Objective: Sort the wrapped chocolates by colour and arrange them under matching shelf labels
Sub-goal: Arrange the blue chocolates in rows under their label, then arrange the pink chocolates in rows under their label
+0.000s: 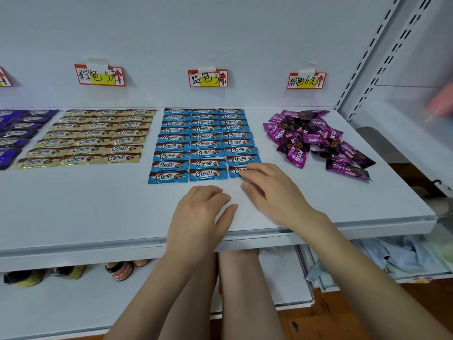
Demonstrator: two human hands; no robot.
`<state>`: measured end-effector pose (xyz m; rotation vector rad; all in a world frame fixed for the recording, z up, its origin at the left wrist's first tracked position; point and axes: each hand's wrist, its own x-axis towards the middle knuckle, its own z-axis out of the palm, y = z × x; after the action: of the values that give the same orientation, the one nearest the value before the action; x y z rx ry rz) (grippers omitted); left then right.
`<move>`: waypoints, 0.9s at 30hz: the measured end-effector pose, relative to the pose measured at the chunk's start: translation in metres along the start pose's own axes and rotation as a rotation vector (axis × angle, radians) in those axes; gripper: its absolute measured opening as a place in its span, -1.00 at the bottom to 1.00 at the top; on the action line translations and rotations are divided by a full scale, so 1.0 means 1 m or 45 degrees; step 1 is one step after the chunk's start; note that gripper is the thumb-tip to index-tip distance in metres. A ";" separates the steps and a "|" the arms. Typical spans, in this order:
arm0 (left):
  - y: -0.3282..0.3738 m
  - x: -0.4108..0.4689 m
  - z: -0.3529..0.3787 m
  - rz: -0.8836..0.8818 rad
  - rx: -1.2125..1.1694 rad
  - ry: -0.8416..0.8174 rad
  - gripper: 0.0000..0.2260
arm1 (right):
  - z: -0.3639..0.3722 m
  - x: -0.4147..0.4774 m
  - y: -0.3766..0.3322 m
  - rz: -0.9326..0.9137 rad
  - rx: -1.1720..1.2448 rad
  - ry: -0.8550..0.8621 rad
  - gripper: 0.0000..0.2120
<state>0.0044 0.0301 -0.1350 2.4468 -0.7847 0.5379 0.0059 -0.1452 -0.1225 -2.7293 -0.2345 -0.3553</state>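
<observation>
With straight fingers, grasping nothing, our right hand [272, 190] presses the nearest blue Choco chocolate [234, 171], last in the right column of the blue rows [203, 143]. Our left hand [201, 214] rests loosely curled and empty on the white shelf [98, 212]. Purple Kiss chocolates [316, 141] lie heaped to the right.

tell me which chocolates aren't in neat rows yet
The magenta Kiss chocolates at the right: a loose heap, whereas the gold Choco chocolates and blue Choco chocolates lie in grids.

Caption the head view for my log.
Right hand touches the front-right blue chocolate; left hand rests on the shelf; pink chocolates lie heaped.
</observation>
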 end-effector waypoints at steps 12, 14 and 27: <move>0.001 -0.001 -0.001 -0.010 -0.031 0.020 -0.90 | 0.002 0.000 0.001 -0.016 -0.038 0.010 -0.68; 0.002 -0.001 -0.001 -0.003 -0.034 0.026 -0.91 | 0.002 0.001 0.001 -0.013 -0.049 0.000 -0.68; 0.006 -0.001 -0.010 0.068 -0.104 0.026 -0.94 | -0.032 -0.035 0.015 0.300 0.078 0.409 -0.79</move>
<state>-0.0024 0.0321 -0.1251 2.3478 -0.8486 0.5394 -0.0316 -0.1753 -0.1087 -2.5543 0.1586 -0.6945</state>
